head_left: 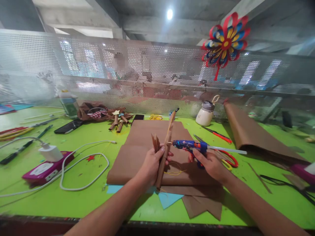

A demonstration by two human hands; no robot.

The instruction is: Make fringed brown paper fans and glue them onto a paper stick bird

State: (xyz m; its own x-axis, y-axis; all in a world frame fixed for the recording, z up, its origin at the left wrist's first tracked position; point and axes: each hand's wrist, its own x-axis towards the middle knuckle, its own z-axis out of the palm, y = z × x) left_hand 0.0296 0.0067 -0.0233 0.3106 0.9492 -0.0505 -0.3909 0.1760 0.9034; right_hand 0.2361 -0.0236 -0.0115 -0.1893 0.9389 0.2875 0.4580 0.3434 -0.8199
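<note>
Glue gun [184, 144] pointing left at a brown paper tube [161, 172]

Left hand [155, 157] is clamping it above brown sheets [137, 147]; right hand [209, 161] is gripping the gun, whose nozzle [170, 143], if slipping, is risking burnt fingers [169, 158].

no legible text or numbers; white label [42, 168] on purple socket box [56, 166] unreadable.

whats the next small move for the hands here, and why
Probably squeeze a little glue from the glue gun onto the roll: the right hand grips the gun with its nozzle aimed there, and the left hand holds the roll.
</note>
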